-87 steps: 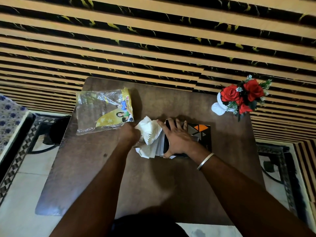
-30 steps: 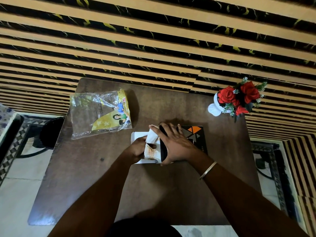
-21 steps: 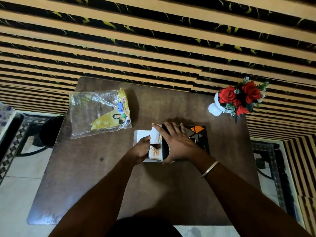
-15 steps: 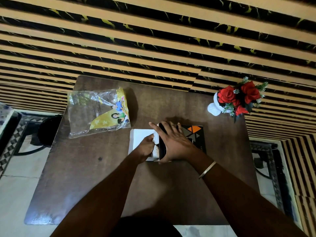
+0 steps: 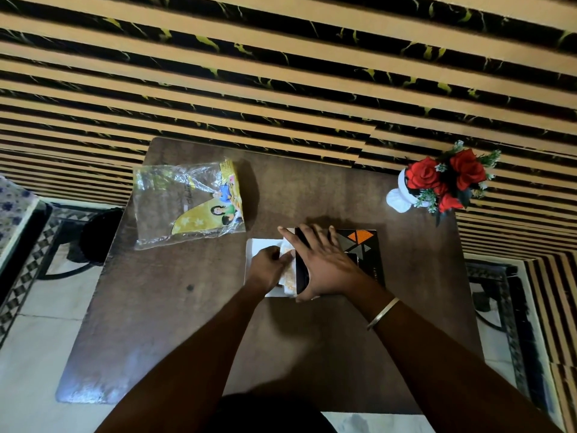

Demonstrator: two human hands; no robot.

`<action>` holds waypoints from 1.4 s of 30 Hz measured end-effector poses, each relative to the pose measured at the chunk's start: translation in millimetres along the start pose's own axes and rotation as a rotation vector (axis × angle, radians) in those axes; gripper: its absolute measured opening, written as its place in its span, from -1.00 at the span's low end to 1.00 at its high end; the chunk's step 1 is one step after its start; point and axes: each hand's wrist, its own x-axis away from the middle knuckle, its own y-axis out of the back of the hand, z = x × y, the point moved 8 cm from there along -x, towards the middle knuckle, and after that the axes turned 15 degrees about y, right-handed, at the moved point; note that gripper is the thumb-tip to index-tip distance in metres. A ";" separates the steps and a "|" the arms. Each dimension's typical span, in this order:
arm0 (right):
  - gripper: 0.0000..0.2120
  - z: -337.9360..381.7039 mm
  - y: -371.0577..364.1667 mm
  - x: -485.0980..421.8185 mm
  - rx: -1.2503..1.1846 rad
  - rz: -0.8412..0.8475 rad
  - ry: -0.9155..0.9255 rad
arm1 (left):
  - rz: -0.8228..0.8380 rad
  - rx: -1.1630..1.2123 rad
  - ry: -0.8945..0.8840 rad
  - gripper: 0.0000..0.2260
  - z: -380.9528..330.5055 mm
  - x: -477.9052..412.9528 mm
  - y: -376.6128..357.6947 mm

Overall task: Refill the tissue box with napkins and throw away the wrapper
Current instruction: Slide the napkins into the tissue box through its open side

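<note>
Resting on brown table (image 5: 162, 323), left grip (image 5: 268, 267) pinches napkins (image 5: 288, 270); right grip (image 5: 324, 264) flat.

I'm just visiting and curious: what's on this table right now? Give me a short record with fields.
surface: dark brown wooden table
box: black tissue box with orange triangle print, lying flat, open end facing left
napkins: white napkins partly inside the box's open end
left hand: pushing the napkins in
right hand: flat on top of the box, steadying it
wrapper: clear and yellow plastic wrapper, apart at the table's far left, not thrown away yet
decor: red roses in a white vase, far right corner
</note>
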 end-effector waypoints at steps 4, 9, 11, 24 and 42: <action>0.37 -0.8 0.3 -0.3 -0.012 0.016 -0.003 | -0.013 -0.093 -0.010 -0.77 -1.5 0.8 -12.0; 0.39 2.0 -2.1 0.5 0.016 -0.003 0.000 | 0.000 -0.249 -0.017 -0.56 -2.6 2.5 -30.8; 0.38 3.1 -1.5 1.7 0.025 -0.013 0.002 | -0.012 -0.323 -0.043 -0.55 -3.7 0.5 -35.6; 0.37 4.5 -3.3 0.1 0.003 -0.016 -0.011 | -0.058 -0.545 -0.154 -0.33 -7.6 3.8 -35.3; 0.39 1.7 -5.9 -1.3 0.005 -0.016 -0.019 | -0.037 -0.464 -0.301 -0.42 -17.3 15.7 -34.6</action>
